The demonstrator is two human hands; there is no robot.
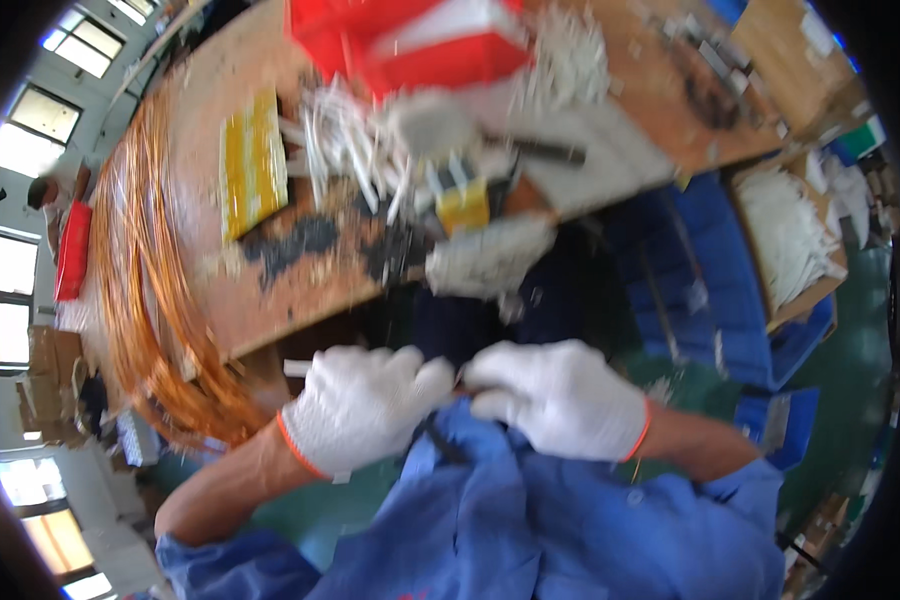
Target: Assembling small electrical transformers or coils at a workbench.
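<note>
My left hand (362,404), in a white knitted glove with an orange cuff, is closed in front of my lap. Close beside it, almost touching, my right hand (562,398) is closed too, its thumb and fingers pinched toward the left. Whatever lies between the fingertips is too small and blurred to name. A short white strip (297,368) shows just left of my left glove; I cannot tell whether that hand holds it. Beyond the hands, at the table's near edge, sits a whitish bundle (490,258) below a yellow-wrapped block (462,205).
Long copper wires (135,250) droop over the wooden table's (305,310) left side. On it lie a yellow pad (253,165), white tubes (345,140), a dark-handled tool (550,151) and a red bin (440,65). Blue bins (685,270) and a carton of white pieces (785,235) stand right.
</note>
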